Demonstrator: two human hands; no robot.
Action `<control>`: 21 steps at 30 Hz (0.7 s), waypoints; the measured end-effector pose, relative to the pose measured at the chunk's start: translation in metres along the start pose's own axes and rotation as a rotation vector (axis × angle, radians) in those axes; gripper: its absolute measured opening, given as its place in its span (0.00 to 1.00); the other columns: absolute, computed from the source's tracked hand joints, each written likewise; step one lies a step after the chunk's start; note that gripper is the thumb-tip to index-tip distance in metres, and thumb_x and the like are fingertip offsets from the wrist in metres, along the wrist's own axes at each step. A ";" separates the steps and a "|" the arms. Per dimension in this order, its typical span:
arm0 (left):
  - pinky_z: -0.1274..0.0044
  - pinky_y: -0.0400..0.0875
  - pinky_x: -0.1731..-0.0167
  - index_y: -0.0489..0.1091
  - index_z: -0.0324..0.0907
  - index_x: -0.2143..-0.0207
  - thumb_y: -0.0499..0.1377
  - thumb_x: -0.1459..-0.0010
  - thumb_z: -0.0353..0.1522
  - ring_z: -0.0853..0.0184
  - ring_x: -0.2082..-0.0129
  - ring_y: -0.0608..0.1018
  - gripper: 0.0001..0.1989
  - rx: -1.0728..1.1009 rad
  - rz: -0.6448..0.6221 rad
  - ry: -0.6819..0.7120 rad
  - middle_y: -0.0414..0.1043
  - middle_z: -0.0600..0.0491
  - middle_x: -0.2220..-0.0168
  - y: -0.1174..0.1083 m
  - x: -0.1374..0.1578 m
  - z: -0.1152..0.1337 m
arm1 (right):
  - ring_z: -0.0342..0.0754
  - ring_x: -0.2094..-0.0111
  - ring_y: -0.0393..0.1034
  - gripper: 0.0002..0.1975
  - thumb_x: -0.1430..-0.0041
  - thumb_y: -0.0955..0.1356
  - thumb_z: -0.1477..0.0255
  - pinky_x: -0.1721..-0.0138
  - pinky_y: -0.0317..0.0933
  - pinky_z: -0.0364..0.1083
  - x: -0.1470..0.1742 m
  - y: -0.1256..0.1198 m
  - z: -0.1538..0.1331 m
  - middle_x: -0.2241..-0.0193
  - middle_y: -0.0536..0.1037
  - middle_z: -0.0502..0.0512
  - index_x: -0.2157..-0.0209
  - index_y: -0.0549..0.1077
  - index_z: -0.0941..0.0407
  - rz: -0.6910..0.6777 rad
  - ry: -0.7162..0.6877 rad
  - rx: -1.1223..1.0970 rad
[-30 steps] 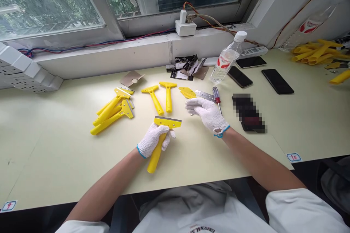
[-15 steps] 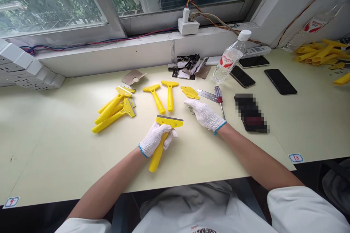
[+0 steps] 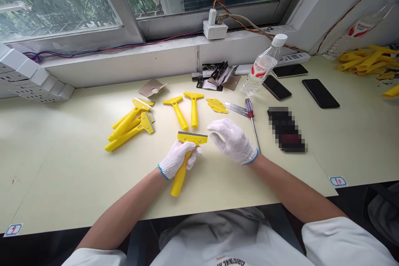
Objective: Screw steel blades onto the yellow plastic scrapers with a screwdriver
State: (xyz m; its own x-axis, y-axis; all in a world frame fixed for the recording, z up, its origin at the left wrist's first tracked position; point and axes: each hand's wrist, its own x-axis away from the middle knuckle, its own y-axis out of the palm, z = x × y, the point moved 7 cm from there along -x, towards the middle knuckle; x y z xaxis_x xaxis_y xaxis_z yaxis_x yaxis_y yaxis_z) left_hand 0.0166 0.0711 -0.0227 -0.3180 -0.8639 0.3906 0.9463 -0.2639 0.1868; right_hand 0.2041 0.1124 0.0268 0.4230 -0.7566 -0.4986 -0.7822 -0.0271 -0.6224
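My left hand [image 3: 177, 158], in a white knit glove, is closed round a yellow scraper [image 3: 179, 178], its blade end pointing away from me. One screw shows on the scraper's head. Just right of that head is my gloved right hand [image 3: 232, 140], thumb and fingertips brought together in a pinch; anything between them is too small to make out. Beyond lie two yellow scraper handles [image 3: 194, 112], several yellow plates [image 3: 216, 105], metal blades [image 3: 237, 109] and a screwdriver [image 3: 250, 110]. To the left, several scrapers with blades [image 3: 131, 122] lie in a pile.
A water bottle [image 3: 261, 68] stands at the back, near black packaging [image 3: 215, 75] and a torn brown card [image 3: 152, 87]. Phones [image 3: 320, 93] and a blurred dark object [image 3: 286, 131] lie on the right. More yellow handles [image 3: 363, 60] are heaped at the far right.
My right hand has come back towards me from the small screws by the yellow plates, its fingers now pinched near the scraper's head. My left hand keeps its hold, almost still.
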 end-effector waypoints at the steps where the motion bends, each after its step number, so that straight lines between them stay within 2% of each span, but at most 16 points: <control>1: 0.74 0.62 0.79 0.76 0.43 0.65 0.59 0.37 0.41 0.72 0.84 0.65 0.11 0.000 -0.001 0.006 0.78 0.53 0.71 0.001 0.000 0.001 | 0.61 0.49 0.80 0.12 0.30 0.67 0.72 0.44 0.73 0.62 0.002 0.004 -0.009 0.51 0.85 0.61 0.49 0.79 0.47 -0.020 -0.033 -0.003; 4: 0.75 0.62 0.78 0.76 0.43 0.67 0.59 0.37 0.41 0.71 0.85 0.65 0.12 -0.031 -0.005 0.008 0.72 0.55 0.78 0.002 0.000 0.001 | 0.58 0.53 0.80 0.11 0.29 0.66 0.75 0.48 0.74 0.59 0.008 0.018 -0.024 0.55 0.85 0.59 0.52 0.77 0.47 -0.050 -0.105 -0.006; 7: 0.75 0.62 0.76 0.76 0.43 0.67 0.58 0.36 0.41 0.70 0.85 0.65 0.13 -0.060 -0.015 0.008 0.66 0.57 0.84 0.003 0.000 -0.001 | 0.55 0.57 0.79 0.10 0.29 0.65 0.78 0.52 0.75 0.55 0.011 0.025 -0.027 0.59 0.84 0.57 0.54 0.75 0.50 0.015 -0.171 0.015; 12: 0.76 0.62 0.75 0.76 0.43 0.66 0.57 0.37 0.38 0.70 0.85 0.65 0.11 -0.071 -0.029 0.020 0.66 0.58 0.85 0.006 0.001 -0.001 | 0.52 0.61 0.78 0.09 0.29 0.67 0.81 0.56 0.74 0.52 0.011 0.026 -0.027 0.62 0.83 0.56 0.56 0.73 0.52 0.063 -0.208 0.043; 21: 0.75 0.63 0.76 0.71 0.43 0.68 0.60 0.41 0.37 0.69 0.85 0.65 0.07 -0.134 -0.047 0.020 0.65 0.59 0.85 0.016 -0.001 -0.002 | 0.51 0.68 0.75 0.06 0.28 0.67 0.78 0.63 0.69 0.50 0.010 0.024 -0.035 0.69 0.81 0.54 0.61 0.74 0.55 -0.066 -0.275 0.206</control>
State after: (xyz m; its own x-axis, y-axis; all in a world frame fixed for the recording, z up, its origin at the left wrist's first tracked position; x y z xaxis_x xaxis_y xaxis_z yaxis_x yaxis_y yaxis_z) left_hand 0.0317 0.0669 -0.0218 -0.3622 -0.8574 0.3658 0.9301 -0.3581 0.0815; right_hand 0.1735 0.0813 0.0283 0.5986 -0.5526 -0.5799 -0.6522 0.0841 -0.7534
